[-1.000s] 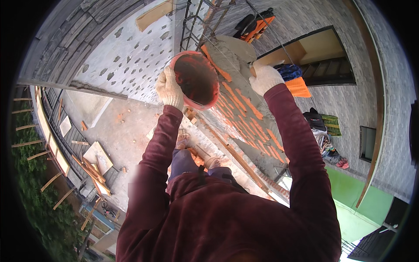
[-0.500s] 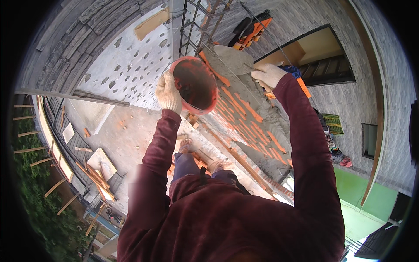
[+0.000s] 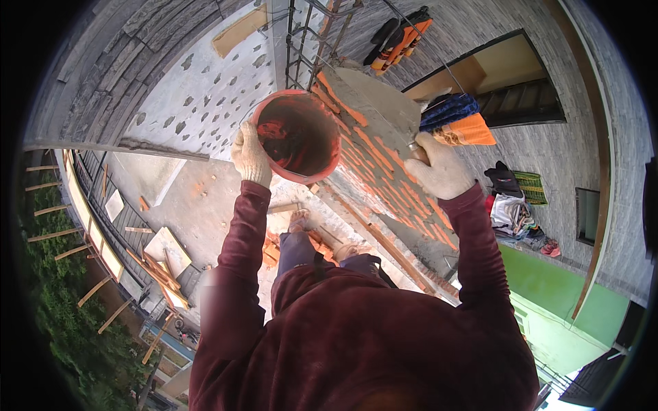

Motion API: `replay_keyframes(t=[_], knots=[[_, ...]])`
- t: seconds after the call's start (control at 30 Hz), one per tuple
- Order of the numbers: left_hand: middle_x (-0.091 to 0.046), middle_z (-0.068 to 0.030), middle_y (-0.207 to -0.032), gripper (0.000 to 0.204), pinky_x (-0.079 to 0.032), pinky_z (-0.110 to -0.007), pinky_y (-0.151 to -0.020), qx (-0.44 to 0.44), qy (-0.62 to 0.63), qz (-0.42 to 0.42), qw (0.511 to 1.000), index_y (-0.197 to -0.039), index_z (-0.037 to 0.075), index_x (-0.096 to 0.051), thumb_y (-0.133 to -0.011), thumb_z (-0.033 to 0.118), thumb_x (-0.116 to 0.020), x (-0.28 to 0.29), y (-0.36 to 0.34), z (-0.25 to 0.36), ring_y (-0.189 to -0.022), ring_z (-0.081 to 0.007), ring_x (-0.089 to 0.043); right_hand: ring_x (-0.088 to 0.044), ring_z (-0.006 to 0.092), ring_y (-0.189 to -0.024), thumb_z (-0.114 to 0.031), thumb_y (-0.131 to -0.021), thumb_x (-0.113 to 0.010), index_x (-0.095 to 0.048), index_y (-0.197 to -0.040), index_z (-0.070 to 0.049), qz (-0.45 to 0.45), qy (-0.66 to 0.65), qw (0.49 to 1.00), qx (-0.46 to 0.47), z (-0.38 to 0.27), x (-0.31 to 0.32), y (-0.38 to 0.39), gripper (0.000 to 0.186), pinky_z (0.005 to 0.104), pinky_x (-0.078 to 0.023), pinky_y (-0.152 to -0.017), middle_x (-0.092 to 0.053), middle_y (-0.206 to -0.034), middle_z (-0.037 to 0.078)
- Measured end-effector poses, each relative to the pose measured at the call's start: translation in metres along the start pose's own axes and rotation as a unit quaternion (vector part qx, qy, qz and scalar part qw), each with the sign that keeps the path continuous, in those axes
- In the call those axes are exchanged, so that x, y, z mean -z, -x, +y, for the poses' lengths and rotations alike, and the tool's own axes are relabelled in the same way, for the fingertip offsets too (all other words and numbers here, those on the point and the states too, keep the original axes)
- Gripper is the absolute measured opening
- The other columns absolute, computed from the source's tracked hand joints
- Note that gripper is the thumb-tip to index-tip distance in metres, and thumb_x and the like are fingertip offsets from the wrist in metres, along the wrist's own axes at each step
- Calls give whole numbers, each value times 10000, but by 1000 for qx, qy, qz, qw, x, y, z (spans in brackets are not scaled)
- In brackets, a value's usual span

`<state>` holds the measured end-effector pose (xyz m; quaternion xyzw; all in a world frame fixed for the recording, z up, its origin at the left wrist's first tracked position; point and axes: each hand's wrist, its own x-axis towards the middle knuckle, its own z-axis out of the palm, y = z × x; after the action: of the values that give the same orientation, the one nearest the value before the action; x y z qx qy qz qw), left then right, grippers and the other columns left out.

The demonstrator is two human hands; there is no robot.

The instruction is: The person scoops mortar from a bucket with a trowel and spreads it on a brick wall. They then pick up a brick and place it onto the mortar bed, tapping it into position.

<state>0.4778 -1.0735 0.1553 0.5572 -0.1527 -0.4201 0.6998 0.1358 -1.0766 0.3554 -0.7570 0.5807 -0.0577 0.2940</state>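
My left hand (image 3: 251, 156), in a pale knit glove, grips the rim of a reddish-orange bucket (image 3: 330, 140) on its left side. The bucket tilts with its mouth toward me; dark grey residue coats its inside. My right hand (image 3: 440, 168), gloved alike, is closed round the short handle of a trowel (image 3: 415, 146). The trowel's blade is hard to tell from the grey mortar beyond it. Just left of this hand runs a brick wall (image 3: 384, 168), its orange bricks streaked with grey mortar.
Upright steel rebar (image 3: 301, 51) rises beyond the bucket. Blue and orange cloths (image 3: 459, 123) hang by a window opening (image 3: 507, 75) at right. Below my feet lie broken orange bricks (image 3: 271, 252) and a long timber (image 3: 377, 236). Planks (image 3: 154, 274) lie lower left.
My right hand has come back toward me from the far mortar, uncovering the blue cloth. My left hand and the bucket have shifted slightly, with more of the bucket's inside showing.
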Motion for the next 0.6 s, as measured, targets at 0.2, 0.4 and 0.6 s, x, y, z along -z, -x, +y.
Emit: replay_keyframes(t=[0.2,0.4,0.6], knots=[[-704,-28,-970,378,-514,-275,-792,5,-21,-22,1000,-1091,10,-717,-1047,371,-613,49,11,6,-858,-110,-633,-668,414,-862,-200,-887,-667,-537,-1070,-41,174,-57,980,-72,30,-219,-72,275,481,-530,-741,-660,-884,207],[-706,-57,-1038,388,-529,-296,-817,-12,-95,-15,995,-1145,-2,-697,-1059,361,-589,99,21,11,-907,-144,-653,-667,399,-839,-217,-904,-685,-528,-993,-42,186,-182,962,-79,70,-230,-57,251,472,-519,-715,-658,-876,187],[-708,-83,-1085,406,-544,-325,-848,-15,-70,-46,996,-1166,-12,-688,-1062,365,-578,80,44,11,-947,-173,-668,-634,368,-750,-271,-894,-724,-588,-994,-36,218,-209,949,-88,115,-221,19,290,435,-509,-694,-611,-792,163]])
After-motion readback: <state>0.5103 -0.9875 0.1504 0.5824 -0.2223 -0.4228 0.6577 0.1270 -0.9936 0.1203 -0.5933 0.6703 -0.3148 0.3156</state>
